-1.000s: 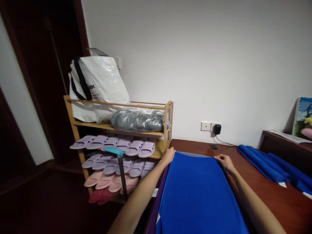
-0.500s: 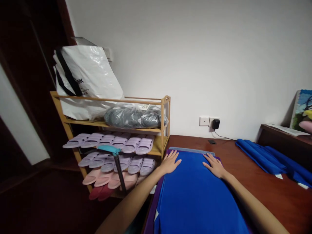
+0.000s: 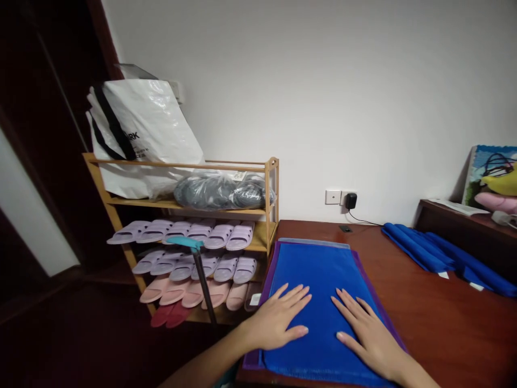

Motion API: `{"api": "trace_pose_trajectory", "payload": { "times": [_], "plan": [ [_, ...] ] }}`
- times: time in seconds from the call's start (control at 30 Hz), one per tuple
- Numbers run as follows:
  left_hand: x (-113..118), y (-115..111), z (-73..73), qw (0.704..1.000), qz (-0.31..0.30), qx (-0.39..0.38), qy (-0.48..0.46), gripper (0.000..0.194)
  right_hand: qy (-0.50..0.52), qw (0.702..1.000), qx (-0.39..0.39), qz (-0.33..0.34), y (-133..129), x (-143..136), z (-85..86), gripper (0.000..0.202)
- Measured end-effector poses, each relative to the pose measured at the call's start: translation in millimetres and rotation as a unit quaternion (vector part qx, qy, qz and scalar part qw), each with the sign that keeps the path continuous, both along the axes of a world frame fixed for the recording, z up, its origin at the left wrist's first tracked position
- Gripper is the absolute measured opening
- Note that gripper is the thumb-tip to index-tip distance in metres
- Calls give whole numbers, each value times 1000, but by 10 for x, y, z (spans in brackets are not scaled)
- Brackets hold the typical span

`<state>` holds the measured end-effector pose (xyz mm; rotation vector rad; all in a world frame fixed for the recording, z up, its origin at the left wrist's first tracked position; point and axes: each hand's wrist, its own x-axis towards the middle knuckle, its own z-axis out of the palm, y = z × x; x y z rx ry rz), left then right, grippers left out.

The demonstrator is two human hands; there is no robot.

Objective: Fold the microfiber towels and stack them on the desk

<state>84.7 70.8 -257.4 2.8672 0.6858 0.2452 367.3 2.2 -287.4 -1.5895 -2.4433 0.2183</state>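
A folded blue cloth [image 3: 317,275] lies flat on a purple cloth [image 3: 253,360], whose edges show at both sides, on the reddish-brown table [image 3: 436,328]. A pale blue-grey edge [image 3: 313,242] shows beyond its far end. My left hand [image 3: 278,320] rests palm down on the blue cloth's left part, fingers spread. On the right part lies my right hand [image 3: 365,334], also flat with its fingers apart. Neither hand holds anything.
Rolled blue cloths [image 3: 418,248] with white tags lie at the table's right. A wooden rack [image 3: 269,215] with slippers [image 3: 240,235] and a white bag [image 3: 157,124] stands left, behind a turquoise handle [image 3: 186,242]. A black plug [image 3: 351,201] is in the wall socket.
Both my hands have moved from the far end of the blue cloth back toward me, still flat on it. The cloth's near edge now shows, and the view has shifted slightly.
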Motion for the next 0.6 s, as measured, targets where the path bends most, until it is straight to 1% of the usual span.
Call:
{"api": "trace_pose_trajectory", "payload": {
  "times": [0.07, 0.17, 0.3, 0.47, 0.6],
  "plan": [
    [-37, -75, -26, 1000, 19, 23, -6, 62, -11, 1000, 22, -6, -104, -6, -22, 62],
    [-51, -137, -45, 998, 49, 49, -6, 58, -22, 998, 55, -20, -116, 7, -49, 62],
    [-124, -286, -64, 996, 80, 44, 7, 69, -41, 994, 77, -69, -150, 33, -115, 65],
    [-194, -417, -73, 996, 83, 28, 11, 69, -54, 993, 62, -85, -260, 36, -175, 65],
    [-236, -545, -27, 998, 64, 20, 10, 73, -38, 992, 67, -104, -476, -18, -200, 66]
  ]
}}
